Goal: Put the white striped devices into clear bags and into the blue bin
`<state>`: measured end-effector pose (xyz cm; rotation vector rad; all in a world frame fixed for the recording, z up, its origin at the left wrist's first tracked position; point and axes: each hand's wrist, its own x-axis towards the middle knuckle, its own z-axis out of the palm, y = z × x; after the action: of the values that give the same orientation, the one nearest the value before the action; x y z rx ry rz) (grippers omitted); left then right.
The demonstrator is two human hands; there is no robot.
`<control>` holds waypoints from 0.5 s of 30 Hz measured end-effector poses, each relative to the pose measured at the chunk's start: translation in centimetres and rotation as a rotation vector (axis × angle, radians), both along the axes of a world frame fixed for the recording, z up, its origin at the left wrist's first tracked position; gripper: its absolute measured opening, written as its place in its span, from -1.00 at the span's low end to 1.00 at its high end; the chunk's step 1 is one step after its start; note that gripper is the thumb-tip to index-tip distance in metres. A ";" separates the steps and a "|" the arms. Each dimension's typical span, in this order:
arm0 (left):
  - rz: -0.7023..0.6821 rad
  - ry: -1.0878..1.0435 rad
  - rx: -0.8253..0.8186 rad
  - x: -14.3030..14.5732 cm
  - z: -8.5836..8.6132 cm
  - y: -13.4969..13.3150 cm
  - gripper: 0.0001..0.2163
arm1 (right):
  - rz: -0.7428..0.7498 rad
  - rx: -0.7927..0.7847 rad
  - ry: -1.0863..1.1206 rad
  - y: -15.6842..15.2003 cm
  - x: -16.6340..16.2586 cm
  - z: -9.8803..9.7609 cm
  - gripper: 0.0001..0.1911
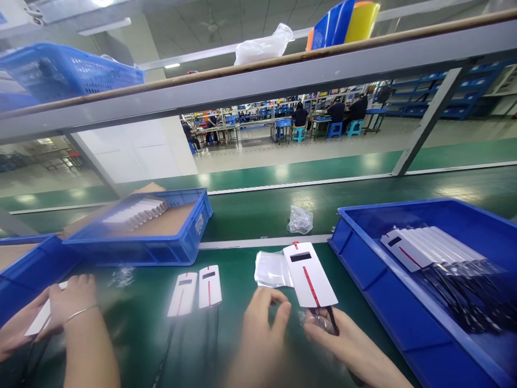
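Observation:
My right hand (332, 330) is closed on the lower end of a white flat device with a red stripe and a dark window (309, 274), together with its black cable and a crumpled bit of clear wrap (316, 320). The device tilts up off the green bench. My left hand (264, 318) is just left of the device's lower edge, its thumb and fingers curled into a pinch; what they pinch is not clear. A flat clear plastic bag (271, 268) lies behind the device. Two more white devices (195, 291) lie side by side to the left.
A blue bin (363, 269) on the right holds several white devices with black cables. Another blue bin (161, 249) at the back left holds a row of them on cardboard. A crumpled clear bag (300, 219) lies on the belt. A co-worker's hands (70, 302) hold a white piece at the far left.

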<state>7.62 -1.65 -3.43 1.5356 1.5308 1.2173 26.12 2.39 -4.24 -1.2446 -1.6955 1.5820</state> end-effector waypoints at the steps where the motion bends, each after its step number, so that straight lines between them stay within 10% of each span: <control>1: -0.003 -0.050 -0.037 -0.5 0.2 0.2 -0.79 | 0.002 -0.006 0.007 -0.2 0.1 0.1 -0.57; 6: -0.275 -0.165 -0.236 -1.7 -0.2 0.8 -0.72 | 0.023 -0.018 0.053 -1.0 0.1 1.0 -0.57; 15: -0.257 -0.161 -0.348 -2.0 1.4 0.1 -0.86 | 0.034 0.025 -0.112 -0.2 1.2 2.0 -0.60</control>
<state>5.64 -1.54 -2.07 1.3216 1.3121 0.8545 27.28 2.21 -2.28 -1.3205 -1.8082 1.5319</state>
